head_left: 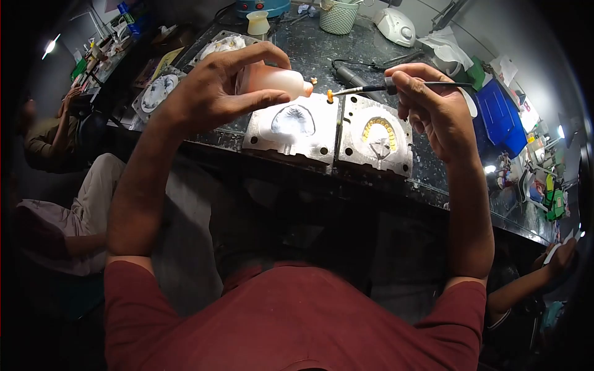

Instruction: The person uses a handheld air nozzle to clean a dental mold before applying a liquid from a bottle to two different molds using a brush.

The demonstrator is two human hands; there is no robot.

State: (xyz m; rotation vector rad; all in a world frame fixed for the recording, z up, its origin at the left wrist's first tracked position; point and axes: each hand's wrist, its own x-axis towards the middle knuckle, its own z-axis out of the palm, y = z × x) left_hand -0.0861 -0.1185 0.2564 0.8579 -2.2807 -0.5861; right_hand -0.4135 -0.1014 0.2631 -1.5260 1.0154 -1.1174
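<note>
My left hand is closed around a squeeze bottle with pinkish-orange contents, tilted sideways, its nozzle toward the right. My right hand grips a thin brush whose tip carries a small orange blob, a short gap from the nozzle. Beneath them on the bench lie two metal mould halves. The left mould half has a shiny arch-shaped recess; the right mould half holds an arch of yellowish teeth.
More moulds with white material lie left on the dark bench. Behind stand a cream cup, a woven basket and a white device. A dark corded tool and blue tray are rightward. People sit at both sides.
</note>
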